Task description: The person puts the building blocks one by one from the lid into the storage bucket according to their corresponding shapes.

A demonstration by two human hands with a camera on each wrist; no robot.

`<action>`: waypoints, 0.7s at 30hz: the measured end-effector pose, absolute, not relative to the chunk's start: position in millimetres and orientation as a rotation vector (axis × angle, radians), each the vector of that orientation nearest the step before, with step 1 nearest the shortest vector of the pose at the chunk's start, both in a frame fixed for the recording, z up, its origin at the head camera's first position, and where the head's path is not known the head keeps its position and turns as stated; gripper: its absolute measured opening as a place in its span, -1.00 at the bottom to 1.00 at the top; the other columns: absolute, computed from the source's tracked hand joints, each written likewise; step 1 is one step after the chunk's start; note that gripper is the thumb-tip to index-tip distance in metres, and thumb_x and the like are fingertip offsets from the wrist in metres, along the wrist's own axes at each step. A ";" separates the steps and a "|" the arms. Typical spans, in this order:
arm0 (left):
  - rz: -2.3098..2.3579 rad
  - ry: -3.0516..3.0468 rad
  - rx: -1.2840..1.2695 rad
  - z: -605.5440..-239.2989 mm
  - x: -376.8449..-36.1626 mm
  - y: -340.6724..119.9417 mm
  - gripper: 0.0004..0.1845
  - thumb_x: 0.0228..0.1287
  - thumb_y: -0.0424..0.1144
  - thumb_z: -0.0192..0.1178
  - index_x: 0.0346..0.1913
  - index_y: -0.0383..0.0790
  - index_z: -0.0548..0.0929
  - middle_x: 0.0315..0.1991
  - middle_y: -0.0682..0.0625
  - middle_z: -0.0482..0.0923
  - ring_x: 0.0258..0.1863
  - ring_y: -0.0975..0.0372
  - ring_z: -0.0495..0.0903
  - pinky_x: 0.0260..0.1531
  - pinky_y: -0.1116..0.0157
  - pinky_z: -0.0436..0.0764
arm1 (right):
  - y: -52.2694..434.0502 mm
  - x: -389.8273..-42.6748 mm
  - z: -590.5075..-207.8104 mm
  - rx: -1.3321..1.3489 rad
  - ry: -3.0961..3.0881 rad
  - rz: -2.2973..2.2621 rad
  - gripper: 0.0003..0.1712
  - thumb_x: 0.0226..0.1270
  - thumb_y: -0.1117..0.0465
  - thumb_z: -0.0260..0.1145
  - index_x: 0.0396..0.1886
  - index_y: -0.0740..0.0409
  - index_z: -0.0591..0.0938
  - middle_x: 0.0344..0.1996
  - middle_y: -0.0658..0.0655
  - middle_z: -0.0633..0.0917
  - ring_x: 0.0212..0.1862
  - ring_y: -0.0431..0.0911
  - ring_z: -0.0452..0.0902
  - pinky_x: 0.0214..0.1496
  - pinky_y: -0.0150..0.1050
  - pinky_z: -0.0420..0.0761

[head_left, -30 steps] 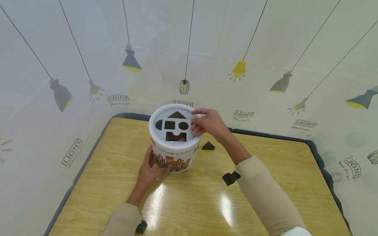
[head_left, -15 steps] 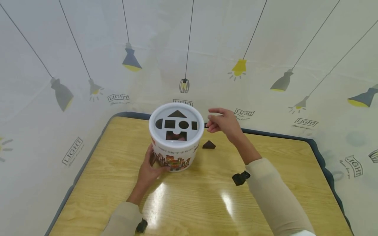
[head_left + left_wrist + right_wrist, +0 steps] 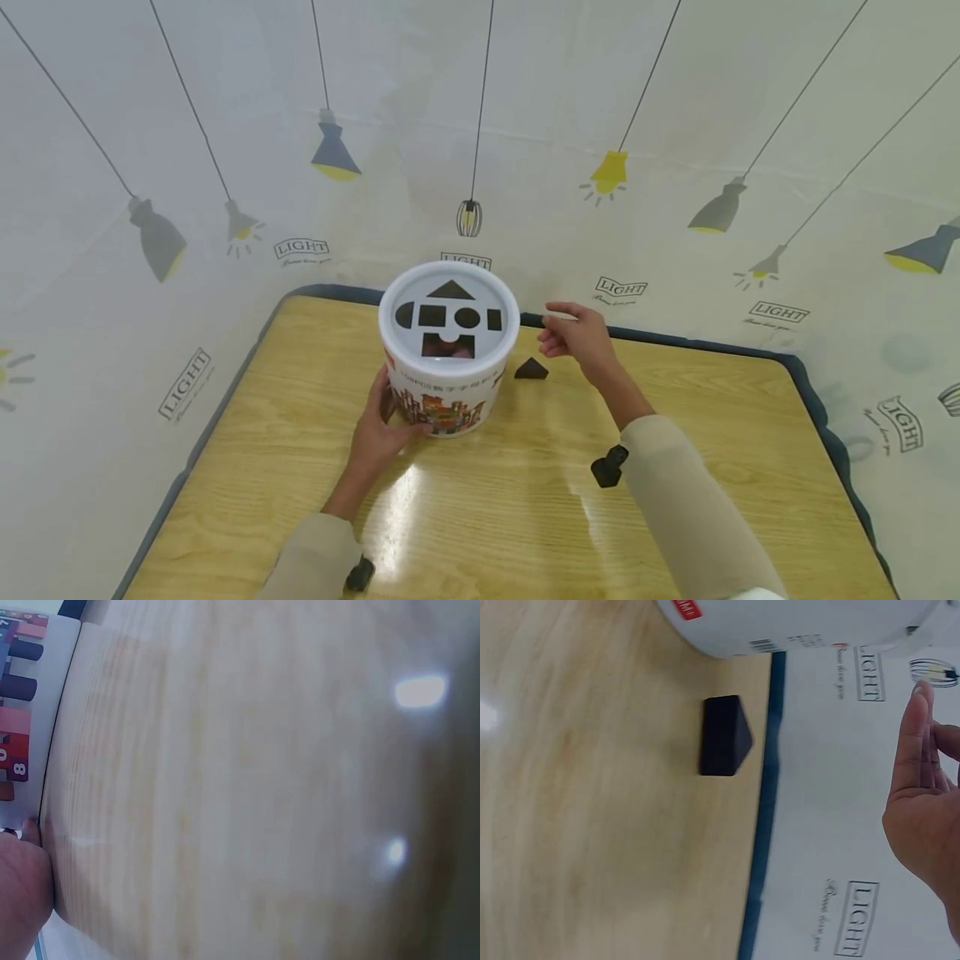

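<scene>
A white bucket stands on the table, printed with a colourful block picture on its front. Its white lid has triangle, half-round, square, round, rectangular and notched holes. My left hand holds the bucket low on its left side, thumb across the front and the other fingers mostly hidden behind. To the right of the bucket, my right hand hovers with loosely bent fingers and nothing between them. Below its fingertips a dark triangular block lies on the wood; the right wrist view shows this block as a prism.
The wooden table has a dark blue cloth edge along its back and sides. Close behind it hangs a pale wall sheet printed with lamps and LIGHT labels. A black wrist device sits at the right sleeve.
My right hand has left the lid's right side, moving right and then down toward the triangular block, uncovering the small rectangular hole. My left hand and the bucket have stayed put.
</scene>
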State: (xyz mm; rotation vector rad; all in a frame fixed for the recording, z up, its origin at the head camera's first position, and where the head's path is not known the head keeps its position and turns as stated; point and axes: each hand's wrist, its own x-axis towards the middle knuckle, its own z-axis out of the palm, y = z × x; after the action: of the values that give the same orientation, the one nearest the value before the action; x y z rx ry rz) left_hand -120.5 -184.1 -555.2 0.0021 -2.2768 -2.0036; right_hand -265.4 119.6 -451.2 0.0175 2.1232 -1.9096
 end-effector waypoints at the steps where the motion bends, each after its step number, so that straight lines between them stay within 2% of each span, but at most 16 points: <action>1: -2.003 -2.279 0.003 -555.1 -120.4 -184.2 0.26 -0.15 -0.40 0.56 0.56 0.02 -0.05 0.47 -0.19 0.16 0.45 -0.04 0.17 0.49 0.05 0.18 | 120.4 -265.6 -456.3 0.028 2.122 -1.911 -0.55 0.43 0.24 0.21 0.26 0.27 0.47 -0.55 0.08 0.69 -0.57 -0.15 0.65 -0.40 -0.27 0.78; 9: -2.008 -2.279 0.010 -556.1 -120.9 -184.9 0.26 -0.15 -0.39 0.56 0.56 0.06 -0.05 0.48 -0.15 0.16 0.45 -0.02 0.17 0.50 0.07 0.17 | 124.4 -265.7 -496.5 0.108 2.113 -1.892 -0.48 0.41 0.24 0.23 0.30 0.35 0.43 -0.60 0.08 0.69 -0.60 -0.14 0.65 -0.45 -0.24 0.78; 21: -2.011 -2.306 0.032 -556.7 -121.2 -185.5 0.27 -0.14 -0.35 0.57 0.56 0.06 -0.07 0.50 -0.15 0.12 0.46 -0.02 0.15 0.50 0.07 0.16 | 120.0 -256.0 -531.9 0.203 2.189 -1.731 -0.50 0.44 0.24 0.20 0.31 0.30 0.43 -0.59 0.08 0.69 -0.59 -0.15 0.65 -0.47 -0.29 0.76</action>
State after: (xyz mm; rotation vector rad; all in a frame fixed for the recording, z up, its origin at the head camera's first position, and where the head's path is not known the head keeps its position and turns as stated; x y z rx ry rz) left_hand -121.2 -185.5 -556.7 0.0322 -2.3058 -2.0106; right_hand -256.0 120.0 -531.9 0.2032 2.1893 -1.7305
